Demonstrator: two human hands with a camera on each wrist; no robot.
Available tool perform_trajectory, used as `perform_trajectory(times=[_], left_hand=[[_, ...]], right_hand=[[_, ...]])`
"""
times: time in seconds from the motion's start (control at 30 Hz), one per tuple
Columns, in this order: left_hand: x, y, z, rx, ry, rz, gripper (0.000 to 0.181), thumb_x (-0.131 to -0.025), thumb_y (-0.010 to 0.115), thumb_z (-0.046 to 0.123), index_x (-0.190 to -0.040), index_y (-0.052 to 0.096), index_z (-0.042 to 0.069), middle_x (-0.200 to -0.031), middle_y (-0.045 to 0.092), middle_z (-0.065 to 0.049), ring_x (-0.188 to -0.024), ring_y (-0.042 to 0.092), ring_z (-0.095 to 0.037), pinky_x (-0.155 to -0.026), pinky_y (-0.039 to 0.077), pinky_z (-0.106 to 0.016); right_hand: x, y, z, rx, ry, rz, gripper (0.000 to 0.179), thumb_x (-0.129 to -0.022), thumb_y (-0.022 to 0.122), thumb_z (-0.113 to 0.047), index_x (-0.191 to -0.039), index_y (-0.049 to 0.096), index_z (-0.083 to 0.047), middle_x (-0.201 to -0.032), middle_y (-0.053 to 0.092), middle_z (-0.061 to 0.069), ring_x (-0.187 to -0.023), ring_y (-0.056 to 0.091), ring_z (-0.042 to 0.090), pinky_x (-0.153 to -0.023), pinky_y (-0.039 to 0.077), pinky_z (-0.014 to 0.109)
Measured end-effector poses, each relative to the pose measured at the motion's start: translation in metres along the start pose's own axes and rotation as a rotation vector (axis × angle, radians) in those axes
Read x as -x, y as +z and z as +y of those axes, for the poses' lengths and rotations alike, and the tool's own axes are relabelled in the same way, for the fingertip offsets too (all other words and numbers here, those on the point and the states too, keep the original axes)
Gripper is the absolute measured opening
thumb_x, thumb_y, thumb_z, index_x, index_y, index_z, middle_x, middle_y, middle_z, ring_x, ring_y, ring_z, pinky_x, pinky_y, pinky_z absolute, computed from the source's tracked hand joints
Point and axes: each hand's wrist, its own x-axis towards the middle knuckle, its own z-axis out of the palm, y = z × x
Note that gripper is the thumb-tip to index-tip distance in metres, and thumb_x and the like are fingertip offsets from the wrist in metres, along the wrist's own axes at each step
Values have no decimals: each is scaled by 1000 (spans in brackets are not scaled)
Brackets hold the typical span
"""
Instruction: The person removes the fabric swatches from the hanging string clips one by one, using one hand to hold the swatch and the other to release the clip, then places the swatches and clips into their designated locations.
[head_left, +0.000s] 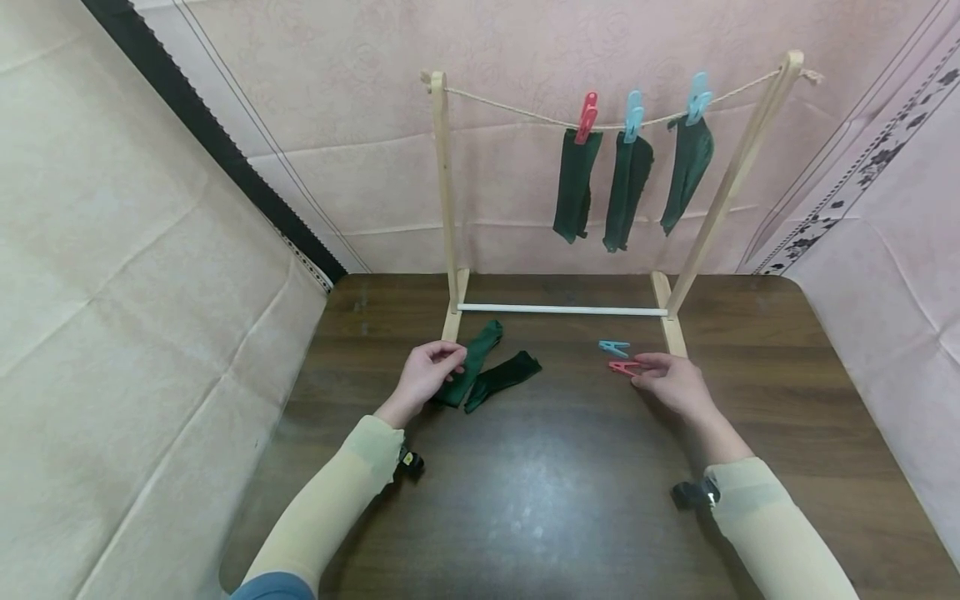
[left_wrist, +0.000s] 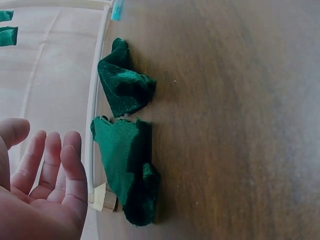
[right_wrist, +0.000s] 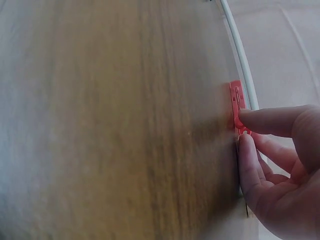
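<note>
Right hand (head_left: 670,383) has thumb and fingertip pinching the end of the red clothespin (head_left: 622,367), which lies on the table (head_left: 525,500) just beside a blue clothespin (head_left: 614,347). Left hand (head_left: 427,372) is loosely curled with nothing in its grip, right by the left green sock (head_left: 477,358); second green sock (head_left: 504,382) lies beside that one, on the table in front of the wooden rack (head_left: 444,192).

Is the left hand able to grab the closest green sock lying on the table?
Probably yes. The left hand looks free of anything and is very close to that green sock, and nothing seems to lie between them.
</note>
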Motion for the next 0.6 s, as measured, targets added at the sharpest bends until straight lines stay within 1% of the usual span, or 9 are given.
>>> perform_trajectory(times=[0.33, 0.6], left_hand=[[0, 0, 2, -1, 6, 8, 40, -106, 72, 30, -126, 73, -5, -116, 74, -26, -92, 73, -26, -77, 59, -36], [0, -1, 4, 3, 0, 6, 40, -106, 71, 30, -127, 73, -4, -119, 74, -25, -94, 73, -25, -79, 60, -36]], right_hand=[[0, -1, -1, -3, -4, -3, 48, -100, 78, -22, -142, 66, -2, -117, 78, 18, -108, 75, 34, -87, 54, 36], [0, -2, -1, -16, -12, 2, 49, -100, 79, -24, -142, 67, -2, -123, 76, 20, -111, 74, 35, -88, 54, 37]])
